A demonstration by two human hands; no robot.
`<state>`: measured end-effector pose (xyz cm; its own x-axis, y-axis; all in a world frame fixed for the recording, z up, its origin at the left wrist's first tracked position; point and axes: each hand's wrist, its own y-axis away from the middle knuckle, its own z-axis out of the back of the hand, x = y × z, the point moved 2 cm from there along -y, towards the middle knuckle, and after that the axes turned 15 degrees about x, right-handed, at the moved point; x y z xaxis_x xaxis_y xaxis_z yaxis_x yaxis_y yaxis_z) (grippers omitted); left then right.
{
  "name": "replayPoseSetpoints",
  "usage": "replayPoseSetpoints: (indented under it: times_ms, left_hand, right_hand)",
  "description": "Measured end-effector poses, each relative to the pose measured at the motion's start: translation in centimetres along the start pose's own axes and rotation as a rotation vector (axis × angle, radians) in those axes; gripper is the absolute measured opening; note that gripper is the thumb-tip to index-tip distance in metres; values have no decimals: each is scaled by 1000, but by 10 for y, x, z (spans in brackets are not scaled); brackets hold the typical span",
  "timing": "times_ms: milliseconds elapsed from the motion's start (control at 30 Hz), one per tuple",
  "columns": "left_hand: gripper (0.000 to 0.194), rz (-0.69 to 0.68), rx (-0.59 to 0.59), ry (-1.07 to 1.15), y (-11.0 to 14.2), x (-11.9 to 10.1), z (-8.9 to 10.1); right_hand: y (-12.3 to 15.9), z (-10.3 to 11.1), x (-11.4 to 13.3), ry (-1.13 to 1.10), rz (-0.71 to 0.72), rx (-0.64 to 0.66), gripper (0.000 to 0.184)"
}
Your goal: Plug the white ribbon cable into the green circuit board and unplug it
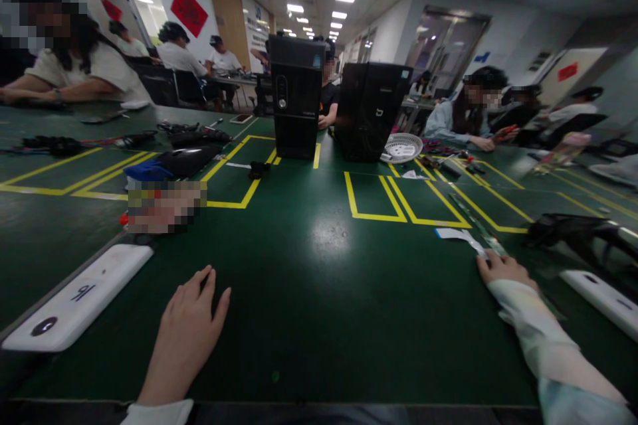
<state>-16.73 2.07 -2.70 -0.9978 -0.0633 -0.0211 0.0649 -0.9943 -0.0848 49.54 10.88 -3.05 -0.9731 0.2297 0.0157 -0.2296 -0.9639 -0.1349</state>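
Observation:
My left hand (192, 325) is stretched over the green table at the front left, fingers together and thumb apart, with nothing in it. On the right, my right hand (506, 270) has its fingers bent over the near end of a narrow green circuit board strip (471, 212). The strip lies slanted, and its end under the fingers is hidden. A white flat ribbon cable (456, 234) with a blue tip runs out beside it, its near end at my fingertips.
Two black computer towers (298, 99) (371, 113) stand at the back. White power bank-like devices (82, 295) (605, 302) lie at both sides. Yellow tape (379, 217) marks boxes on the table (323, 319). A white basket (403, 146), cables (199, 136) and several people are beyond.

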Motion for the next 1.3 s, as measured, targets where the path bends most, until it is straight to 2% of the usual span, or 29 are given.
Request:
replayPoseSetpoints:
  times_ms: [100,167,400,567,700,833,900,967,1100,1200,1300]
  left_hand:
    - [71,10,8,18,-1,1,0]
    - [73,13,16,30,-1,1,1]
    - [70,-4,14,58,-2,1,4]
    - [68,-22,5,58,-2,2,2]
    - [71,-18,-20,37,-2,2,0]
    - [73,-20,-9,24,-2,2,0]
    - [73,-11,-1,19,-2,3,0]
    - [73,5,5,16,-2,3,-1]
    - [71,6,21,21,-2,3,-2]
    - [69,3,26,30,-2,3,-1]
    - [67,-3,18,33,-2,2,2]
  right_hand:
    - [-4,5,7,-28,-190,102,69]
    - [-5,9,11,-50,-245,154,69]
    - [-2,17,18,-98,-290,235,68]
    - [-4,13,18,-98,-322,247,69]
    - [-8,6,15,-65,-291,191,56]
    - [-12,-3,27,-46,-80,139,42]
    - [-11,-8,47,-48,61,118,41]
    - [-5,-11,77,-71,243,89,41]
    - [20,-5,161,-180,691,18,43]
    - [42,5,226,-253,880,25,39]
    - [63,14,282,-292,996,64,36]
